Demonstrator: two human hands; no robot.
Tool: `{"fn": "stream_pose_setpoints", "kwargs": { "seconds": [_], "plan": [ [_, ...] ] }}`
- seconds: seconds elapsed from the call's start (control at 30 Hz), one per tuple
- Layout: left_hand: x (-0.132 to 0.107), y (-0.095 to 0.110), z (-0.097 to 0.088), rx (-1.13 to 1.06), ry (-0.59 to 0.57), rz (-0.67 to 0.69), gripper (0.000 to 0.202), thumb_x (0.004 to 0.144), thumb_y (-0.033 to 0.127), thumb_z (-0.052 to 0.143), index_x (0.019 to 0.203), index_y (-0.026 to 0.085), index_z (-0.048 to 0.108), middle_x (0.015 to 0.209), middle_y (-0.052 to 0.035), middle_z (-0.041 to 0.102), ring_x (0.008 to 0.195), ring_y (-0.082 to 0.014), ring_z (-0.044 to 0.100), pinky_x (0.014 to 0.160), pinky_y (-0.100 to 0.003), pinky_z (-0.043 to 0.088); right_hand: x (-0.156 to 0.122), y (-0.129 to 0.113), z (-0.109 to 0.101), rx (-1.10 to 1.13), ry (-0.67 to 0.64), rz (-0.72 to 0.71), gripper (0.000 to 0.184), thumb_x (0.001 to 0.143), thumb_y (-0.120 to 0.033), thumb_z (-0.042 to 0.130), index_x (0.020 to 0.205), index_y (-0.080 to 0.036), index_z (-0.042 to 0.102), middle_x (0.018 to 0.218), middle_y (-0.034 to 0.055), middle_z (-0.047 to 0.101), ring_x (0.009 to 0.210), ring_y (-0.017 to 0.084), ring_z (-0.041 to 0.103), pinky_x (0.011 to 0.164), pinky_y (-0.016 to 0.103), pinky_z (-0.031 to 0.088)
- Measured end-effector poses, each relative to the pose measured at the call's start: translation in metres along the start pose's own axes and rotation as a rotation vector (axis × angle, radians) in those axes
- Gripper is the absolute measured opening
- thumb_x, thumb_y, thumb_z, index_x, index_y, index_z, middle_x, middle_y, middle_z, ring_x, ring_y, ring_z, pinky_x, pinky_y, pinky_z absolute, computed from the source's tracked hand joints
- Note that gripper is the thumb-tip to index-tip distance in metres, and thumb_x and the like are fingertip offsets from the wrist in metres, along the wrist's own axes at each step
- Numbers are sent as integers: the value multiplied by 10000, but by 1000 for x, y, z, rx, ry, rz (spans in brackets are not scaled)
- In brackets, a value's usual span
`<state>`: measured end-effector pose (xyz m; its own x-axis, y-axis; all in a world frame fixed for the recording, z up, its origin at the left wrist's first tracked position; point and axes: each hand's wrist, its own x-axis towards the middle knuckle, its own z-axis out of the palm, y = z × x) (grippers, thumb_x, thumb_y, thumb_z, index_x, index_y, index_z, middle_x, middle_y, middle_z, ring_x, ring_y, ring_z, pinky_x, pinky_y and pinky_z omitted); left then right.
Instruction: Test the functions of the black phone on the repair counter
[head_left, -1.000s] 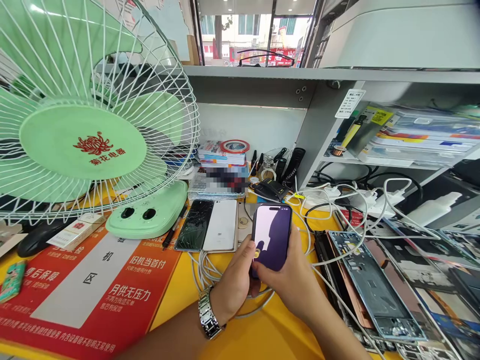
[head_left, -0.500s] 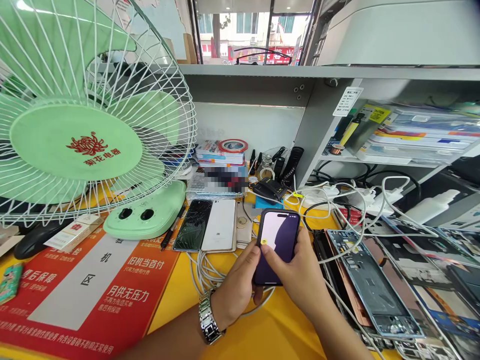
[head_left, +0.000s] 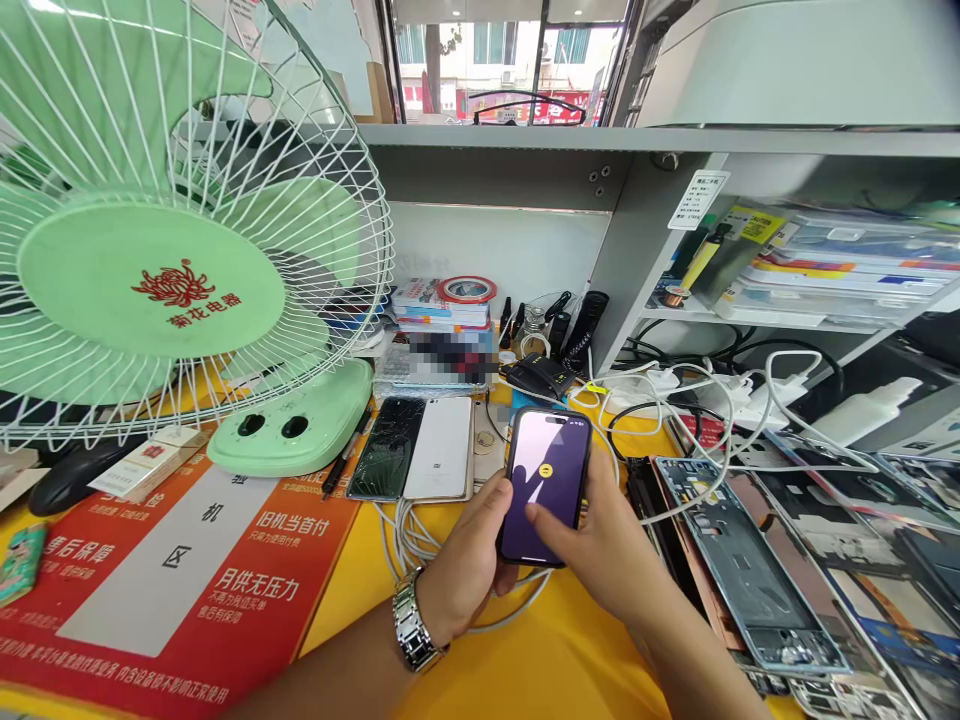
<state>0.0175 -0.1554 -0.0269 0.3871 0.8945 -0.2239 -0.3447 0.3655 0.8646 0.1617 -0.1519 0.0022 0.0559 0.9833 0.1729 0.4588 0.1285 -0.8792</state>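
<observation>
A dark phone (head_left: pixel 545 483) with a lit purple screen is held upright over the yellow table (head_left: pixel 540 660). My left hand (head_left: pixel 463 560), a metal watch on its wrist, grips the phone's left edge, thumb against the side. My right hand (head_left: pixel 600 545) wraps round the right edge and its thumb rests on the lower screen. A small yellow dot shows in the middle of the screen.
A green table fan (head_left: pixel 172 270) stands at the left. A cracked black phone (head_left: pixel 388 448) and a white phone (head_left: pixel 441 447) lie behind my hands. White cables (head_left: pixel 675 400) and phone frames (head_left: pixel 739 560) crowd the right. A red mat (head_left: pixel 187 570) covers the near left.
The phone shifted a little between frames while both hands kept hold. The yellow dot on the screen moved from the lower left to the middle. My right thumb slid lower.
</observation>
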Motion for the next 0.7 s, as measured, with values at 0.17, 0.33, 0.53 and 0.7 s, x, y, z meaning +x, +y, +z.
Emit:
{"fn": "stream_pose_setpoints", "kwargs": {
  "seconds": [0.17,0.33,0.53,0.7],
  "plan": [
    [0,1,-1,23,-5,-8,453,909,571,447,1182,226,552,737,18,441,502,-78,321,353,-170,270,0,-1,-1,39,67,17,434,750,-302,662,1152,-216,523,1033,74,661,883,244,648,772,384,534],
    [-1,-2,1,47,-44,-56,470,896,587,456,1173,221,558,717,21,427,492,-82,321,336,-170,269,1,0,-3,139,105,81,306,821,-376,602,1067,-208,535,964,68,664,844,226,645,753,363,531],
    [0,-2,1,74,19,-39,482,883,597,468,1181,230,565,746,12,456,486,-85,341,337,-188,277,-2,0,5,-16,205,14,826,682,-339,714,1389,-231,300,1281,118,500,1051,270,576,897,437,490],
    [-3,-3,0,205,-22,-83,500,891,605,442,1199,229,563,637,33,435,396,-69,293,332,-198,243,1,2,-4,46,276,66,366,818,-417,604,1093,-216,470,981,71,582,850,225,599,753,373,518]
  ]
}}
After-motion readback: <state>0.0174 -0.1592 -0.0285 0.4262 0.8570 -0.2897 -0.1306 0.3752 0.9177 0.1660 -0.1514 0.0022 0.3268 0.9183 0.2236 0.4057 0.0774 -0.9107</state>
